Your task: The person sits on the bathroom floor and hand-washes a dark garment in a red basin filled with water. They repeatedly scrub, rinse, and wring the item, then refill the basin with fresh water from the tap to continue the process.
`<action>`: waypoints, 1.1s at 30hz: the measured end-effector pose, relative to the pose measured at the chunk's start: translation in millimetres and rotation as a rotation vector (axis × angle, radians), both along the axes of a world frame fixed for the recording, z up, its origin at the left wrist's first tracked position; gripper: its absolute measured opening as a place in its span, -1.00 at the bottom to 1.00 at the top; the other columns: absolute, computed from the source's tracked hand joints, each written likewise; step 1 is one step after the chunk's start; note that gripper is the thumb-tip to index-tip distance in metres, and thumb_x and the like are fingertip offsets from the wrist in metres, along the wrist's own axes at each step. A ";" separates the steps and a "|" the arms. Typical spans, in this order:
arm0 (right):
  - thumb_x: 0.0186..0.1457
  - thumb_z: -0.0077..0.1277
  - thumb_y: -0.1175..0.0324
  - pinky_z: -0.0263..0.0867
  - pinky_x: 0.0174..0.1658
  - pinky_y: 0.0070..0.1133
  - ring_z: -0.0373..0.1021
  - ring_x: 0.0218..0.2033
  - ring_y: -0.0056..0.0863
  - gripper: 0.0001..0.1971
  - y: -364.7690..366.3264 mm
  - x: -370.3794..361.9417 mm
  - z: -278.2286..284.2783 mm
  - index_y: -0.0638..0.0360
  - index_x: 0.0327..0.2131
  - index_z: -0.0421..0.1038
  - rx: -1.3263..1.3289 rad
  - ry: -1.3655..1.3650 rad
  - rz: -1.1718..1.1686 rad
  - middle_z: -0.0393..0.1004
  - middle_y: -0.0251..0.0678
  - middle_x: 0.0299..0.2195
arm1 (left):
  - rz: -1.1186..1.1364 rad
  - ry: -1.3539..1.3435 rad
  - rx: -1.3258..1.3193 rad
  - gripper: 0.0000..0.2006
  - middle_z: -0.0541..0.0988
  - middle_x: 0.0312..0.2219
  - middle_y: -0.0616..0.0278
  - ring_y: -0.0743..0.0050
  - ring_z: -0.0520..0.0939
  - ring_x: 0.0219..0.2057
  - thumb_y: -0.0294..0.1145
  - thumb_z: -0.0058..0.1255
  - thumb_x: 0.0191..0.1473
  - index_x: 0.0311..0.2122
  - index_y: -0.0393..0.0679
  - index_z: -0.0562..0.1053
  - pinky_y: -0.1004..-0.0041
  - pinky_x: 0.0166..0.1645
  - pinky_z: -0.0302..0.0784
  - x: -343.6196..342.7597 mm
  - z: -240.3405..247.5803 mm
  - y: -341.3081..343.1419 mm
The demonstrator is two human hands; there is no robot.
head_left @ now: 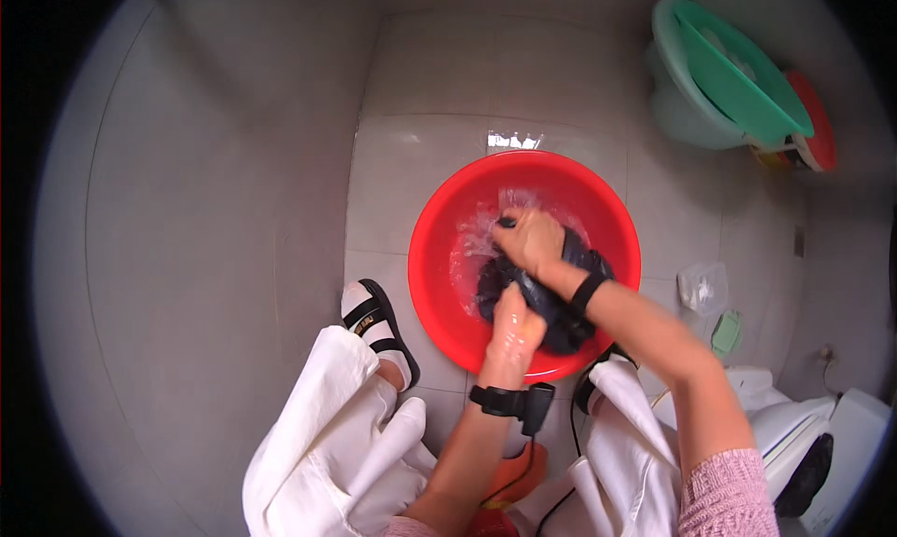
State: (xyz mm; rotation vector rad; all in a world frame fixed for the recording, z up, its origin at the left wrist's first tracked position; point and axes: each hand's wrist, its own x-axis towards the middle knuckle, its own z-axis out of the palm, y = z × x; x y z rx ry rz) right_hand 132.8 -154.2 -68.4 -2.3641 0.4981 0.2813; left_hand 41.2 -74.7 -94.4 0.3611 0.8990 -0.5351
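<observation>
A dark, wet garment [562,324] lies bunched in a red basin [429,299] of water on the floor. My right hand [533,241] reaches across to the far side and is closed on a fold of the garment, with a bit of dark cloth showing by the fingers. Nearer to me, my left hand [514,322] is wet and closed on another part of the same garment, its fingertips partly hidden. Water [474,240] splashes and ripples to the left of my hands. What kind of garment it is, I cannot tell.
Stacked green basins [747,75] and a red-lidded bucket [815,126] stand at the far right. A clear plastic container [703,288] and a light green item [726,332] lie right of the basin. A white toilet [785,425] is at lower right. My sandalled foot [376,324] is left of the basin.
</observation>
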 end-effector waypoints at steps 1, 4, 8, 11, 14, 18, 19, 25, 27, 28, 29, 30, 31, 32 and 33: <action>-0.11 0.11 0.10 0.47 -0.12 -0.26 0.56 -0.27 -0.05 -0.64 -6.7 9.9 3.4 -0.04 -0.23 0.66 0.074 0.009 -0.015 0.61 -0.04 -0.36 | 0.006 -0.059 -0.062 -0.60 0.52 0.06 0.18 0.24 0.50 0.11 -0.08 -0.15 0.35 0.15 -0.10 0.38 0.16 0.24 0.42 2.0 -5.5 -2.7; -0.11 0.12 0.03 0.45 -0.06 -0.30 0.54 -0.20 -0.02 -0.59 -3.3 -21.5 17.3 -0.02 -0.20 0.65 0.311 0.174 0.117 0.61 0.00 -0.33 | -0.077 -0.026 -0.153 -0.37 0.55 0.01 0.16 0.25 0.57 0.03 0.26 -0.16 0.26 0.11 -0.14 0.40 0.20 0.15 0.50 27.5 16.0 15.9; -0.15 0.15 0.09 0.46 -0.11 -0.29 0.55 -0.28 -0.04 -0.69 37.2 -67.1 53.3 -0.03 -0.33 0.66 0.386 0.074 0.205 0.60 -0.04 -0.39 | -0.145 -0.450 -0.164 -0.48 0.55 -0.07 0.11 0.29 0.61 -0.06 0.14 -0.21 0.31 0.06 -0.13 0.42 0.25 0.07 0.54 16.4 -33.3 69.1; -0.14 0.11 0.13 0.47 -0.20 -0.23 0.55 -0.36 -0.03 -0.74 23.6 -57.8 17.3 -0.01 -0.39 0.64 0.224 -0.183 0.112 0.59 -0.05 -0.46 | -0.187 -0.263 0.342 -0.60 0.53 0.01 0.01 0.17 0.58 0.03 -0.09 -0.18 0.33 0.12 -0.11 0.39 0.15 0.18 0.47 0.8 -27.5 42.6; -0.14 0.07 0.12 0.47 -0.26 -0.19 0.53 -0.38 0.01 -0.73 -15.7 -16.3 3.9 0.03 -0.43 0.62 0.047 -0.044 -0.076 0.57 -0.01 -0.47 | -0.082 -0.179 -0.057 -0.62 0.45 0.14 0.05 0.17 0.52 0.12 -0.29 -0.29 0.36 0.18 -0.19 0.33 0.14 0.25 0.39 11.2 27.9 8.9; -0.16 0.09 0.09 0.47 -0.18 -0.26 0.54 -0.31 -0.02 -0.70 19.7 -50.1 27.9 0.00 -0.38 0.65 0.227 -0.153 0.054 0.59 -0.04 -0.42 | -0.068 -0.172 -0.084 -0.59 0.52 0.03 0.16 0.32 0.55 0.06 -0.09 -0.24 0.36 0.14 -0.11 0.38 0.24 0.20 0.44 3.5 -15.4 33.9; -0.18 0.12 0.11 0.46 -0.14 -0.27 0.54 -0.28 -0.02 -0.68 51.0 -63.4 56.3 0.01 -0.34 0.65 0.330 -0.100 0.193 0.60 -0.03 -0.39 | -0.009 -0.748 -0.696 -0.63 0.56 -0.08 0.23 0.39 0.58 -0.04 -0.07 -0.25 0.37 0.04 -0.09 0.44 0.29 0.10 0.49 7.4 -47.3 62.8; -0.25 0.29 0.29 0.32 0.02 -0.22 0.40 -0.05 -0.12 -0.59 -51.4 -13.1 7.9 -0.06 -0.19 0.55 -0.203 -0.231 0.683 0.51 -0.18 -0.26 | 0.094 -0.308 0.175 -0.61 0.52 0.05 0.18 0.20 0.52 0.08 -0.50 -0.07 0.25 0.18 -0.10 0.35 0.21 0.24 0.36 22.3 31.8 43.6; -0.28 0.27 0.41 0.19 0.18 -0.18 0.21 0.16 -0.04 -0.39 -86.8 -7.9 -3.3 -0.08 0.00 0.44 -0.256 -0.354 0.592 0.37 -0.10 0.04 | 0.067 -0.329 0.262 -0.58 0.50 0.09 0.19 0.19 0.52 0.09 -0.47 -0.05 0.25 0.21 -0.11 0.32 0.15 0.26 0.33 31.7 24.8 63.0; -0.26 0.26 0.39 0.17 0.18 -0.16 0.19 0.18 -0.05 -0.38 -79.2 -10.8 -2.9 -0.08 0.02 0.42 -0.304 -0.345 0.550 0.32 -0.10 0.09 | 0.070 -0.272 0.301 -0.59 0.50 0.09 0.20 0.19 0.51 0.10 -0.44 -0.05 0.26 0.21 -0.12 0.32 0.14 0.27 0.31 31.0 22.5 64.2; -0.24 0.24 0.37 0.15 0.19 -0.15 0.17 0.20 -0.07 -0.37 -70.9 -19.3 -7.3 -0.08 0.05 0.40 -0.362 -0.339 0.501 0.28 -0.11 0.14 | 0.068 -0.222 0.330 -0.59 0.49 0.09 0.20 0.19 0.51 0.10 -0.40 -0.05 0.27 0.21 -0.12 0.32 0.14 0.29 0.29 33.4 16.8 58.0; -0.22 0.23 0.35 0.13 0.20 -0.13 0.16 0.22 -0.08 -0.35 -58.2 -30.7 -14.1 -0.09 0.07 0.38 -0.414 -0.332 0.456 0.23 -0.11 0.19 | 0.070 -0.167 0.362 -0.59 0.49 0.10 0.21 0.19 0.51 0.10 -0.37 -0.05 0.28 0.21 -0.13 0.32 0.13 0.30 0.27 34.1 10.9 55.3; -0.12 0.19 0.30 0.02 0.30 -0.08 0.07 0.31 -0.08 -0.34 -37.9 -46.9 -25.7 -0.16 0.16 0.35 -0.323 -0.187 0.374 0.17 -0.16 0.28 | 0.024 -0.123 0.286 -0.59 0.49 0.10 0.21 0.19 0.49 0.12 -0.31 -0.04 0.28 0.20 -0.14 0.32 0.14 0.31 0.26 31.5 4.8 54.2; -0.05 0.14 0.24 -0.05 0.34 -0.08 0.01 0.35 -0.09 -0.35 -29.3 -61.9 -36.6 -0.22 0.20 0.32 -0.206 -0.090 0.503 0.13 -0.17 0.31 | -0.018 -0.077 0.216 -0.58 0.48 0.10 0.21 0.19 0.46 0.14 -0.26 -0.04 0.28 0.19 -0.14 0.32 0.14 0.31 0.24 27.8 -1.9 58.5; 0.02 0.09 0.18 -0.11 0.38 -0.08 -0.05 0.39 -0.10 -0.36 -25.8 -65.4 -41.6 -0.27 0.24 0.30 -0.087 -0.005 0.635 0.09 -0.19 0.35 | -0.052 -0.041 0.149 -0.57 0.48 0.10 0.21 0.20 0.44 0.16 -0.20 -0.03 0.28 0.18 -0.14 0.33 0.14 0.32 0.23 29.1 -10.5 63.5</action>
